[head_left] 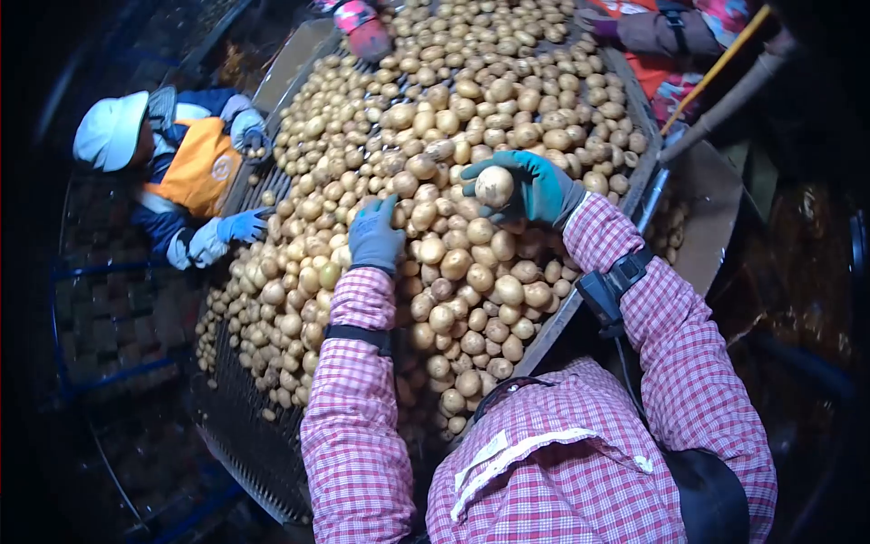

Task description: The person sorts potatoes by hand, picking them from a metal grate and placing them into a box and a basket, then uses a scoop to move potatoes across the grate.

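Note:
Many potatoes (455,264) lie heaped across a slatted sorting table. My right hand (544,189), in a green-blue glove, is closed around one round pale potato (494,187) and holds it just above the heap. The potato's upper face is exposed between thumb and fingers. My left hand (376,238), in a grey-blue glove, rests palm down on the potatoes left of centre. Its thumb stands apart from the fingers, and no held potato shows in it; the underside of this hand is hidden.
A co-worker in a white helmet (111,131) and orange apron (197,168) reaches in from the left. Other workers' sleeves (642,34) show at the far side. A metal rim (555,328) and a grey pole (725,95) stand on my right. Dark slats (258,453) slope down front left.

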